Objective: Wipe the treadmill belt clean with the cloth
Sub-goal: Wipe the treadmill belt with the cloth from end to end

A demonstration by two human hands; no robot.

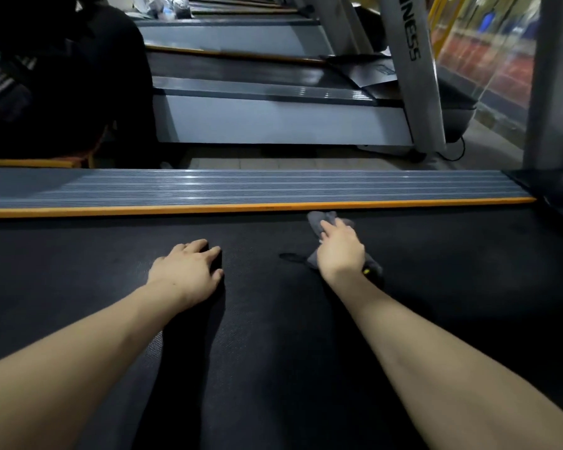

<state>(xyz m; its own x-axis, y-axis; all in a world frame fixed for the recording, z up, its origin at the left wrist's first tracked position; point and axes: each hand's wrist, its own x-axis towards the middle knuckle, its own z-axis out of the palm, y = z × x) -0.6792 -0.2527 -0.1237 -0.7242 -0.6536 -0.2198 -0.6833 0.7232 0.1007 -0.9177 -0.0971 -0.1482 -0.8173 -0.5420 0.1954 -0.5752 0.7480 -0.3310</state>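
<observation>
Two bare forearms reach forward from the bottom edge, one to each side, over the black treadmill belt (273, 319) that fills the lower half of the view. The right hand (340, 250) lies palm down on one grey cloth (319, 220), its grip loose and open, fingers stretched forward and pressing the fabric flat against the belt rather than closing round it. The cloth sits at the far side of the belt, right of centre, its front end bunched up just beside the orange strip (241, 207); a dark corner pokes out to the left of the wrist and a small yellow spot shows at its near edge. The left hand (187, 271) rests flat on the bare belt, well apart from the cloth, fingers spread and gripping nothing. Beyond the orange strip runs one ribbed grey side rail (241, 186). Past that a strip of floor (273, 162) separates this machine from a second treadmill (273, 121) with a pale side panel, and the decks of more machines show behind it. One slanted silver upright (416, 76) carries dark lettering, of which only "INESS" can be read. A dark, blurred shape fills the upper left corner.
</observation>
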